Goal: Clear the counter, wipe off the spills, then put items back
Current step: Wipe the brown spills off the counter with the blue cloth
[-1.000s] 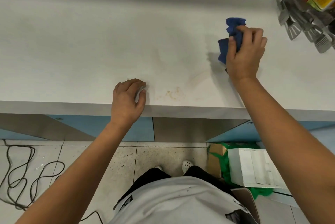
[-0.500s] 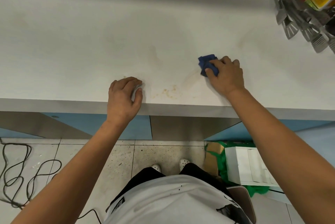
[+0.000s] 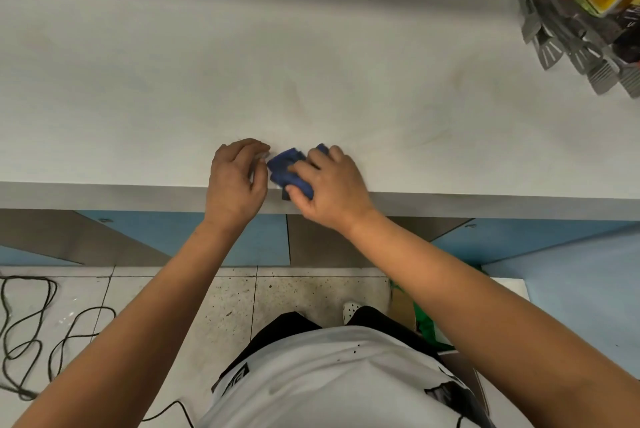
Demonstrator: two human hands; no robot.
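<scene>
Blue cloth [image 3: 289, 169], one; two hands.

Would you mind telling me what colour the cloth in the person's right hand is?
Dark blue: the cloth shows best in the head view.

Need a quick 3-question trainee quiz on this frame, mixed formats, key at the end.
1. True or false: the right hand holds the blue cloth at the counter's front edge.
2. Multiple choice: where are the metal spatulas?
A. under the left hand
B. far right of the counter
C. on the floor
3. Fill in: the left hand rests on the counter just ____ of the cloth.

Key: 1 true; 2 B; 3 left
</scene>
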